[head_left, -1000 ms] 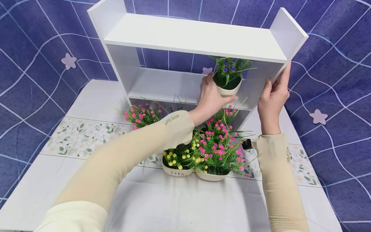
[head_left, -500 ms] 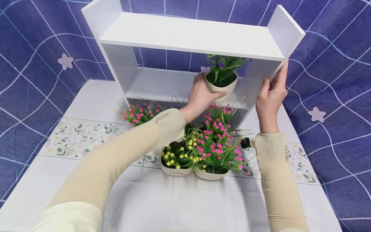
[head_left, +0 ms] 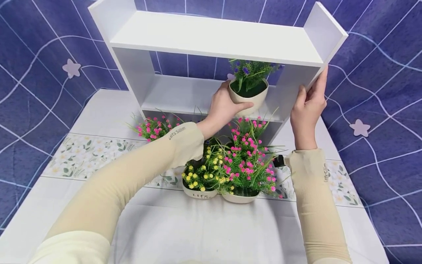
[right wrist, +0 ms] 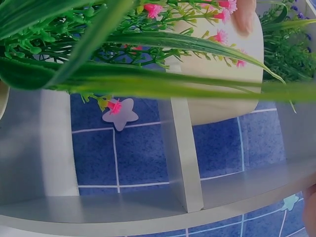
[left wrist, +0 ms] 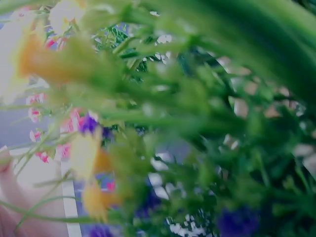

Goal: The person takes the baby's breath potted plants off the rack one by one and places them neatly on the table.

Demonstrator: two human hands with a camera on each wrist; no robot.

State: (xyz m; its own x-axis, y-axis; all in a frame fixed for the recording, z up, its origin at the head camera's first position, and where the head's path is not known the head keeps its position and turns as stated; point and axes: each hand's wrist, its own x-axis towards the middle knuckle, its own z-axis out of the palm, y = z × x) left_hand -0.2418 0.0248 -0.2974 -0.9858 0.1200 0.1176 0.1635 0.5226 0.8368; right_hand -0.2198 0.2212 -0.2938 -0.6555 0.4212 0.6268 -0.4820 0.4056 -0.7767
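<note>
In the head view my left hand (head_left: 221, 106) grips a cream flowerpot (head_left: 252, 102) of purple flowers and grass, thumb across its front. The pot is level with the middle board of a white shelf (head_left: 211, 36), near its right side and under the top board. My right hand (head_left: 306, 117) holds the shelf's right side panel, thumb at the front edge and fingers behind. In the right wrist view the pot's pale wall (right wrist: 227, 98) shows behind grass blades and pink flowers. Blurred leaves (left wrist: 163, 108) fill most of the left wrist view.
Below, before the shelf, stand a pot of yellow flowers (head_left: 200, 193) and a pot of pink flowers (head_left: 240, 198). More pink flowers (head_left: 153, 128) show at the shelf's lower left, partly hidden by my left sleeve. A blue patterned cloth (head_left: 39, 95) hangs behind the white table.
My left hand has brought the purple-flower pot a little leftward and toward the shelf's front. My right hand keeps its hold on the side panel. The head view has shifted slightly.
</note>
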